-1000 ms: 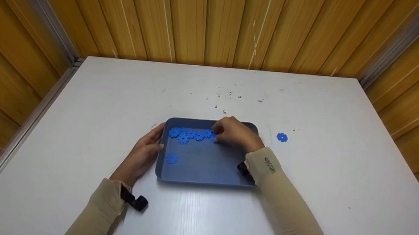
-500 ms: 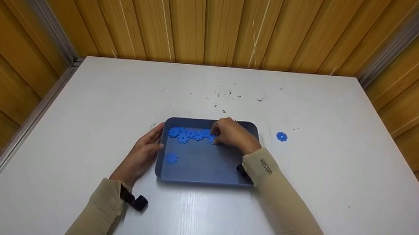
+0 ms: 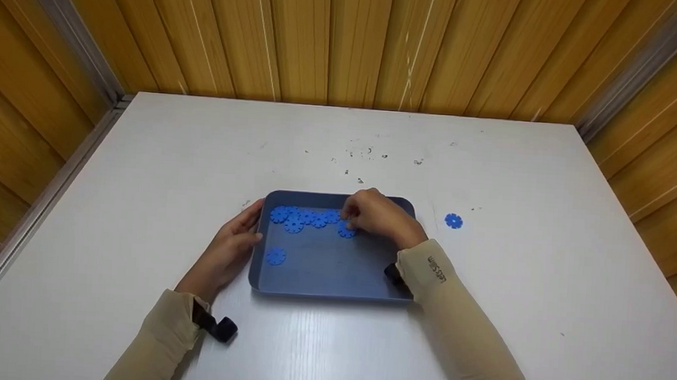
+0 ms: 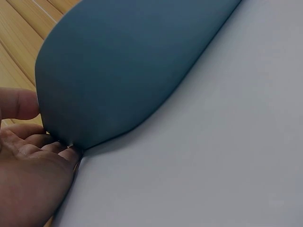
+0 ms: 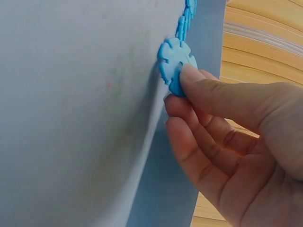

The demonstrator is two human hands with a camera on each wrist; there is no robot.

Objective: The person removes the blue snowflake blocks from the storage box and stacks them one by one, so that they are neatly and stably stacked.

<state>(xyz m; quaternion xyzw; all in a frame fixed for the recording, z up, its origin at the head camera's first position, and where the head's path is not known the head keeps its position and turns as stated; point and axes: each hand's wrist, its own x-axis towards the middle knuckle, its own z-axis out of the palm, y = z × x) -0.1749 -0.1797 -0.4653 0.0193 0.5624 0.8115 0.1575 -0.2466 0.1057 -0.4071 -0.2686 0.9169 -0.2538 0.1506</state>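
My right hand [image 3: 381, 216] is over the far right part of the grey-blue tray [image 3: 333, 281]. In the right wrist view, thumb and fingers pinch a blue notched plastic disc [image 5: 171, 59], seen tilted close over the tray floor. My left hand [image 3: 232, 242] holds the tray's left side, fingers along the outer wall and thumb at the rim. In the left wrist view its fingers [image 4: 47, 146] press against the tray's end wall. Along the far inner wall several matching blue discs [image 3: 294, 225] overlap in a row. A single disc [image 3: 276, 256] lies near the left wall.
Another blue disc [image 3: 453, 221] lies on the white table [image 3: 516, 271], right of the tray. Dark specks mark the tabletop beyond the tray. Wood-panelled walls [image 3: 359, 44] stand at the back and both sides.
The disc in my right hand has come slightly nearer, away from the row, and more of it shows. My left hand keeps its place on the tray.
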